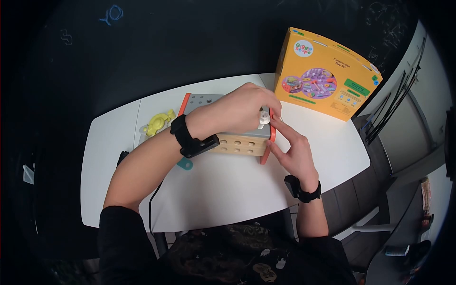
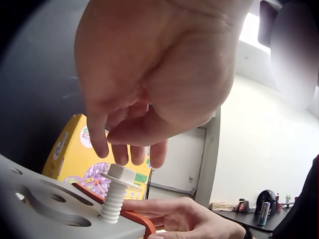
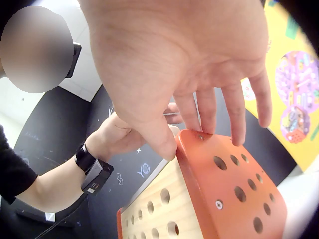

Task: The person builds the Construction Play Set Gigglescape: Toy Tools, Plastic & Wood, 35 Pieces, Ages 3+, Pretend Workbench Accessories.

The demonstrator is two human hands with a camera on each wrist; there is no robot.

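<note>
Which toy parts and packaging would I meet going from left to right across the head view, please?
Lumpy yellow plastic toy piece, flat teal piece with a rounded end, white plastic bolt, printed yellow cardboard box.

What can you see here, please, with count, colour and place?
table: 1, white, centre
toy workbench: 1, grey, orange and wood-coloured, on table
hex-head bolt: 1, white, in workbench top
Construction Play Set box: 1, yellow, far right
toy parts: count unclear, yellow, left of workbench
flat piece: 1, teal, front left of workbench
chalkboard: 1, black, behind
can: 1, silver, background right
wrist cameras: 2, black, one per wrist
left hand: 1, bare, over bolt
right hand: 1, bare, touching workbench's orange end
</note>
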